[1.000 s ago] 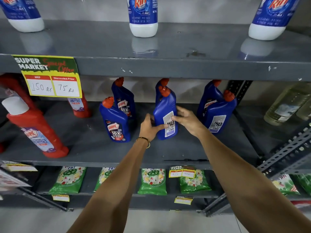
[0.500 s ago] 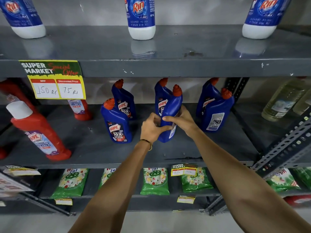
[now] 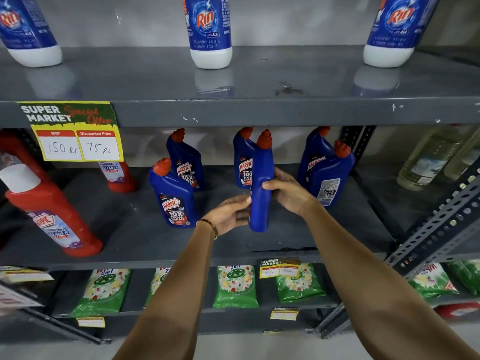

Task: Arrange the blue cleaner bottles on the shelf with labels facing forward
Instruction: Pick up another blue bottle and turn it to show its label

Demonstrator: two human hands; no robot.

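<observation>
Middle shelf (image 3: 122, 229): left blue bottle (image 3: 176, 201) upright, front label forward. Left hand (image 3: 230, 214): fingers curled against lower left side of centre blue bottle (image 3: 261, 178). Centre blue bottle: upright, near shelf front, plain narrow edge toward camera. Right hand (image 3: 289, 194): thumb across front, fingers wrapped behind. Right blue bottle (image 3: 331, 178): back label forward.

I read "Rin" on three white-based bottles (image 3: 211, 29) on the top shelf; the middle one adds "ALA". The shelf-edge tag (image 3: 75, 133) says "SUPER MARKET Special Offer", "MRP 150 Rs", "Discounted Price 75 Rs". The front-left blue bottle (image 3: 174, 201) reads "HARPIC", "POWER PLUS", "10X TOTAL CLEAN". The red bottle (image 3: 52, 216) reads "HARPIC", "BATHROOM CLEANER". Below, the green packets (image 3: 104, 289) show "2in1" and a small yellow tag (image 3: 280, 268) says "SUPER MARKET".
</observation>
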